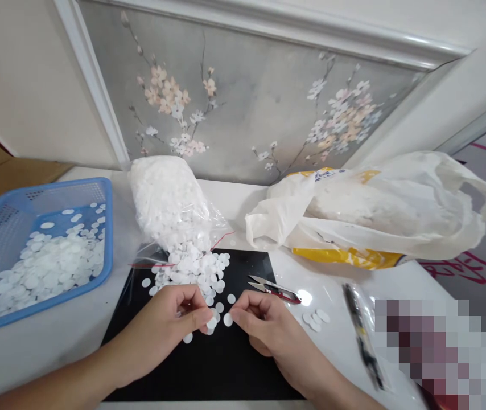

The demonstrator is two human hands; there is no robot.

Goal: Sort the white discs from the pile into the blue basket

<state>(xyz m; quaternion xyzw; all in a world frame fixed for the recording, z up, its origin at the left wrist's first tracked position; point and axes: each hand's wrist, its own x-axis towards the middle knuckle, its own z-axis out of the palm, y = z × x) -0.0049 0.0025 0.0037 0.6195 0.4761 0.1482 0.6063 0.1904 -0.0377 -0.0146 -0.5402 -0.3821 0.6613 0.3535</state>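
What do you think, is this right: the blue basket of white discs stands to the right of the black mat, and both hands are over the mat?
Not quite: the head view shows the blue basket of white discs to the left of the black mat. The left hand and right hand are over the mat.
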